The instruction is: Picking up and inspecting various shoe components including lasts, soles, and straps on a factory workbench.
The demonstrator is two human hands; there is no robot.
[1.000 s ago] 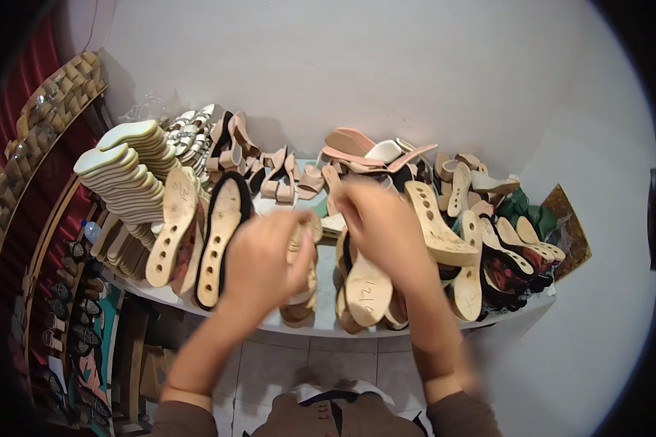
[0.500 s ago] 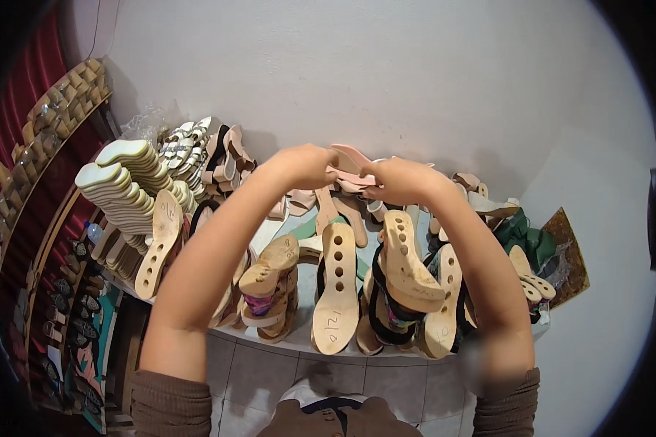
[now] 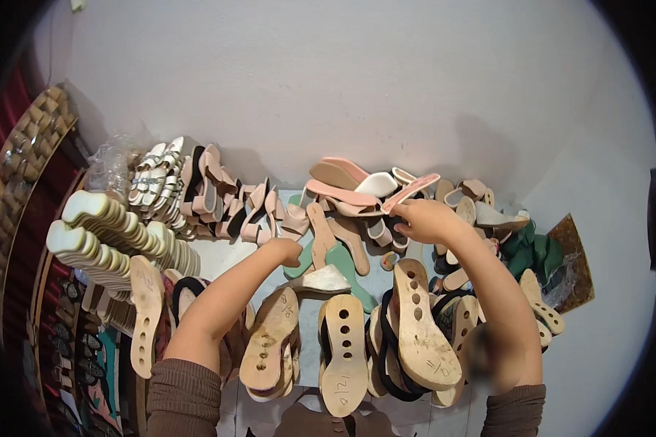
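Note:
My right hand (image 3: 421, 220) grips the end of a narrow pink shoe sole (image 3: 415, 191) at the back of the table, thumb and fingers closed together. Beside it to the left lie more pink soles (image 3: 342, 194) and a white piece (image 3: 377, 183). My left hand (image 3: 287, 252) hovers or rests above the table left of centre, fingers curled downward and partly hidden; I see nothing in it. Close to it are a green sole-shaped piece (image 3: 299, 266), a white wedge heel (image 3: 326, 280) and a beige sole (image 3: 321, 237).
Wooden shoe lasts with holes (image 3: 345, 357) stand along the front edge. Stacked cream soles (image 3: 102, 215) and white strappy sandals (image 3: 157, 171) fill the left. Pink heeled sandals (image 3: 210, 186) line the back. Green material (image 3: 528, 251) lies right, by a brown board (image 3: 572, 251).
Both hands were together at the pink soles. My left hand has come away toward the lower left; my right remains at a pink sole. The view has shifted.

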